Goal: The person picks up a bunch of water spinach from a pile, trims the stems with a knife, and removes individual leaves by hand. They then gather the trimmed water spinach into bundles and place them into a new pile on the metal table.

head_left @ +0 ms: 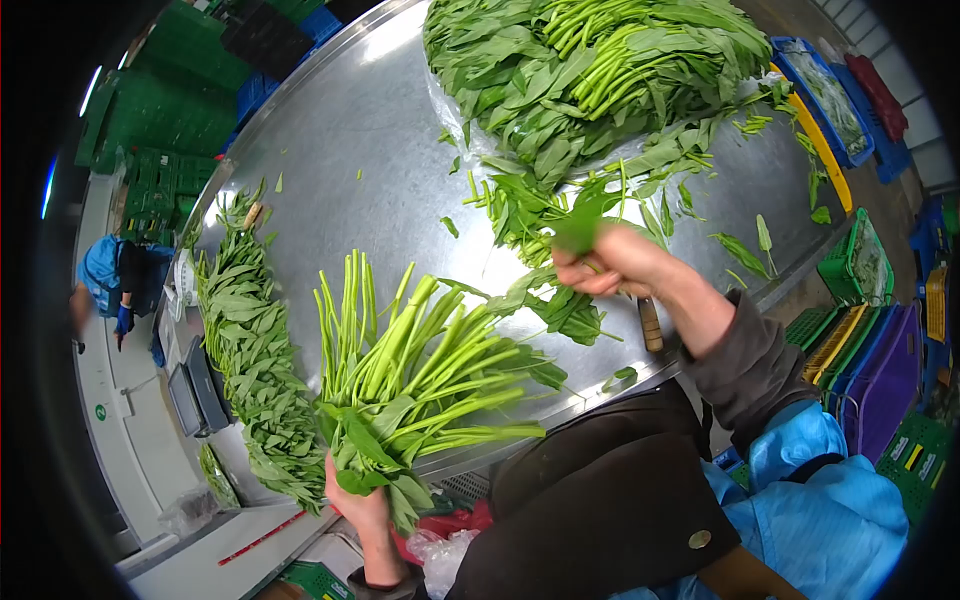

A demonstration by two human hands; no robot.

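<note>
My left hand (358,502) grips a bunch of water spinach (420,360) by its leafy end at the table's near edge, its cut stems fanning out over the metal. To the right, my right hand (615,262) is closed in a pinch on a green leaf (583,222), which is smeared by motion. Below that hand lie loose leaves and stem pieces (570,312). A wooden handle (651,326) rests close by, apart from my fingers; whatever it belongs to is mostly hidden.
A big heap of water spinach (600,70) covers the table's far side. A row of bunches (245,350) lines the left edge of the metal table (350,140), near another wooden handle (252,216). Crates (880,370) stand at right. A person in blue (110,275) is at far left.
</note>
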